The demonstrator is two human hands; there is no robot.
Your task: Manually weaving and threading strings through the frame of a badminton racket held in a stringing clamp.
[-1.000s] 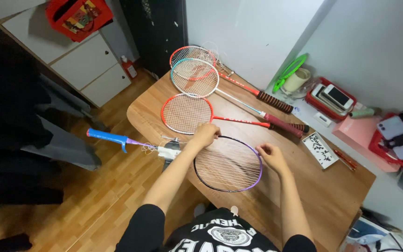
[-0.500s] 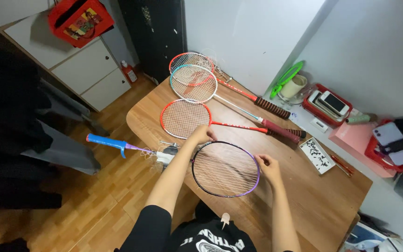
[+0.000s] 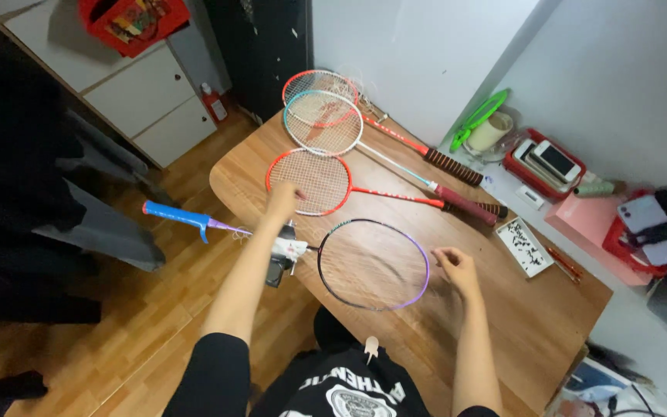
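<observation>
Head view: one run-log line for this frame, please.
left hand: over red racket, contact unclear | right hand: on table, beside black-purple racket rim | two more rackets behind

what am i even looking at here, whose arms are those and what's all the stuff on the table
This is one picture from a camera worn on a person's head, looking down, so the two bare arms coming up from the bottom are that person's own. There is no machine.

The wooden table holds a black and purple racket right in front of the person; its blue handle sticks out past the table edge over the floor. The left hand reaches over the edge of an orange racket; whether it grips anything is hard to tell. The right hand rests beside the purple frame, fingers loosely curled, holding nothing that shows.

Two more rackets lie overlapped farther back. A small white tray of dark bits sits to the right.
</observation>
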